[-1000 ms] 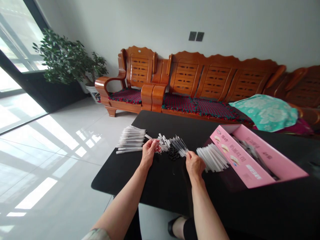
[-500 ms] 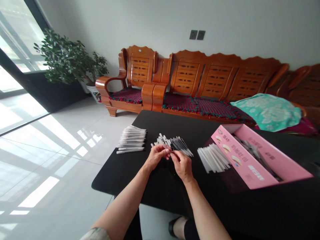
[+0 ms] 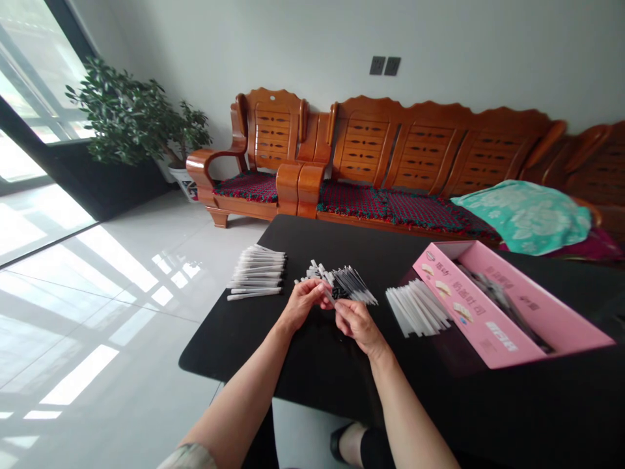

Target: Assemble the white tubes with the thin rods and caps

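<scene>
My left hand [image 3: 303, 303] and my right hand [image 3: 358, 320] meet over the black table [image 3: 312, 371], both pinching a thin whitish pen piece [image 3: 331, 298] between them. Just beyond the fingers lie small white caps [image 3: 318, 272], small black parts [image 3: 338, 293] and a fan of dark, thin refills [image 3: 355, 284]. A stack of white pens [image 3: 258, 270] with dark ends is to the left. White translucent tubes [image 3: 417, 308] lie in a pile to the right of my right hand.
An open pink box [image 3: 481, 322] with dark and clear contents stands at the table's right. Behind the table are a wooden sofa [image 3: 364, 150] and a turquoise cloth [image 3: 530, 215]. A potted plant [image 3: 141, 124] is at the back left.
My right hand has shifted slightly down and right, away from my left hand. More of the whitish piece and the black parts now shows between and behind the fingers.
</scene>
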`<state>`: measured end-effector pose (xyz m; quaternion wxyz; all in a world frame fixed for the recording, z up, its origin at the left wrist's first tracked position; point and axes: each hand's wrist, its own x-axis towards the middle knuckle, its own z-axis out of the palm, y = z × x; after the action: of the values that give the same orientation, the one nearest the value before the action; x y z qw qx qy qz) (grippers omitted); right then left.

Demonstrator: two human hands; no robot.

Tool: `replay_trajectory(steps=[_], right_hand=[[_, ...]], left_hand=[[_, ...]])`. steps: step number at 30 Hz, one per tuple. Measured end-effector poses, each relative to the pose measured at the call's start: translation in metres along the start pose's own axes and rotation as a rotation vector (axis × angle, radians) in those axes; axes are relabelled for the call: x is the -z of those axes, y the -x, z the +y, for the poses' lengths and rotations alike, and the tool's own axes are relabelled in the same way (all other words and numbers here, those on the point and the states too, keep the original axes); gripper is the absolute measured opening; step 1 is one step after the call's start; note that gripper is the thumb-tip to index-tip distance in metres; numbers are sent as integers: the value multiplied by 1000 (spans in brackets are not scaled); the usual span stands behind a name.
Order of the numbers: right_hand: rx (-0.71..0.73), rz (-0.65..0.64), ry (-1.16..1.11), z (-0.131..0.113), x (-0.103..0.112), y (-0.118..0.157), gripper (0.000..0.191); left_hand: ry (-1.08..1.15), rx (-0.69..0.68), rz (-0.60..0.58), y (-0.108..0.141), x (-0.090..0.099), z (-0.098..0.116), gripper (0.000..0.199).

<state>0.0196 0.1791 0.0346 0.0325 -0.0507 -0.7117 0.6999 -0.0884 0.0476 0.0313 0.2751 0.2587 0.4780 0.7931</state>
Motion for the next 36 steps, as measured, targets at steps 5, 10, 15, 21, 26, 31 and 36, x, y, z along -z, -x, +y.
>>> replay_trajectory(steps=[5,10,15,21,26,31,36], right_hand=[[205,165,327,0,-6,-4,39],[295,278,548,0,-14,-5,39],[21,-30,43,0,-5,-2,48],[179,137,278,3,-5,-3,39],[350,312,690,4,-17,-6,34],[150,95,249,0,-10,-3,45],[73,3,99,2,-3,0,46]], left_hand=[[-9,-23,122,-4,4,-9,31],[38,-24,146,-5,9,-11,30],[78,22,50,-4,10,-6,30],[34,-14,113,-6,8,-12,29],[37,-42,201,-7,11,-12,29],[65,-34,75,-5,9,-8,28],[42,-25,96,-7,11,-8,31]])
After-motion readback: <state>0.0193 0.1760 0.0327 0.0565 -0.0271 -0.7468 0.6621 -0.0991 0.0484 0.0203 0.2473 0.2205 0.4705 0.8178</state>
